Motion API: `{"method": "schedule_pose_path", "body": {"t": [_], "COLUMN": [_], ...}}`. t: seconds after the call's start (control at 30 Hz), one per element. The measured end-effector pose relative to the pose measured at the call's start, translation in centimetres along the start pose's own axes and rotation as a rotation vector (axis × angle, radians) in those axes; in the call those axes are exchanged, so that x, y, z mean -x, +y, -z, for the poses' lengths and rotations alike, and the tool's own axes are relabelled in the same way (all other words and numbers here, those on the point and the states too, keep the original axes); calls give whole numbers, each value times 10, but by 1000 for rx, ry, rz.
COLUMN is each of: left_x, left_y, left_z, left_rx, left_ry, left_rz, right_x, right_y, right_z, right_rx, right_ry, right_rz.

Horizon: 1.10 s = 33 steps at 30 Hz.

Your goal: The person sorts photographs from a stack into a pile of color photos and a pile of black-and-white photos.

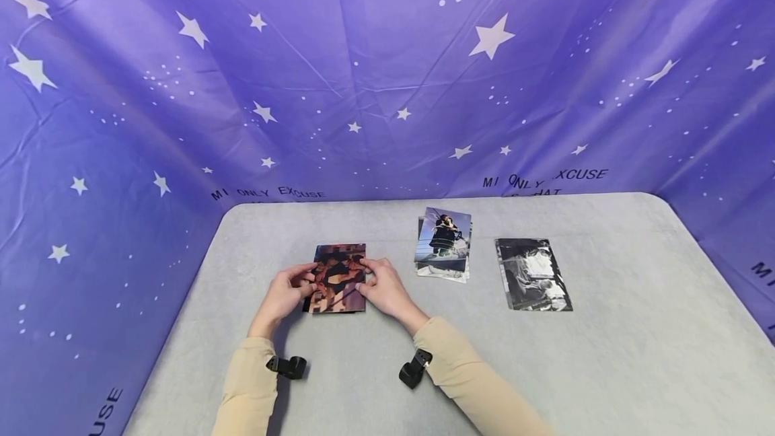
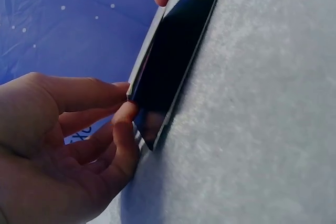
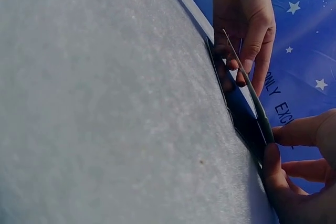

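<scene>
In the head view, a glossy photo card [image 1: 336,280] in red-brown and dark tones is held flat between both hands, left of the table's middle. My left hand [image 1: 283,293] pinches its left edge, thumb and fingers at the border. The right hand [image 1: 386,288] grips the opposite edge the same way. Beneath it lies another card, whose dark shiny surface [image 2: 170,51] shows in the left wrist view. A narrow gap separates the two cards there. In the right wrist view, the held card [image 3: 252,95] appears edge-on and slightly bowed.
A small pile of photo cards [image 1: 445,237], a figure against blue sky on top, lies right of the hands. Farther right is a black-and-white photo stack [image 1: 535,274]. Both rest on the grey table [image 1: 636,328]. A purple star-patterned cloth [image 1: 375,73] hangs behind.
</scene>
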<state>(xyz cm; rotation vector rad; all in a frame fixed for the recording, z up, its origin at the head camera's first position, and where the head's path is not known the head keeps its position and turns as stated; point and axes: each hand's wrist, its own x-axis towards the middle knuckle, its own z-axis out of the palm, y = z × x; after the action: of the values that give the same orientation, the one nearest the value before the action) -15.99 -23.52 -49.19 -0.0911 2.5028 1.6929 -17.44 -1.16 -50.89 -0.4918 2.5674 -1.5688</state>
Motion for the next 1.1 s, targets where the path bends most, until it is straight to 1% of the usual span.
{"method": "schedule_pose_path", "body": {"t": [0.2,0.27,0.33,0.5,0.57,0.63,0.7,0.87,1.1], "left_x": [14,15,14,5,2,0,0,-2,-6], "left_y": [27,30,28,7,0,-3,-2,5,12], "left_z": [0,-1,-1,0,-1,-3,-5,-11,-20], "left_rx": [-9,-14,-20,-5,0,4,9,19,52], "left_ry": [1,8,11,32,44,52,57,52,18], "left_rz": [-2,-6,-7,1,7,4,-2,-15,-35], "right_x": [-1,-1,-2,1,2,4,6,13,21], "right_y": [1,2,3,6,8,11,15,23,34], "right_z": [-2,-2,-1,4,8,14,21,40,67], "right_rx": [30,37,28,-53,-84,-101,-113,-145,-116], "right_ry": [8,11,7,-15,-5,16,42,89,139], "right_rz": [8,4,0,-8,-12,-9,-16,-48,-71]}}
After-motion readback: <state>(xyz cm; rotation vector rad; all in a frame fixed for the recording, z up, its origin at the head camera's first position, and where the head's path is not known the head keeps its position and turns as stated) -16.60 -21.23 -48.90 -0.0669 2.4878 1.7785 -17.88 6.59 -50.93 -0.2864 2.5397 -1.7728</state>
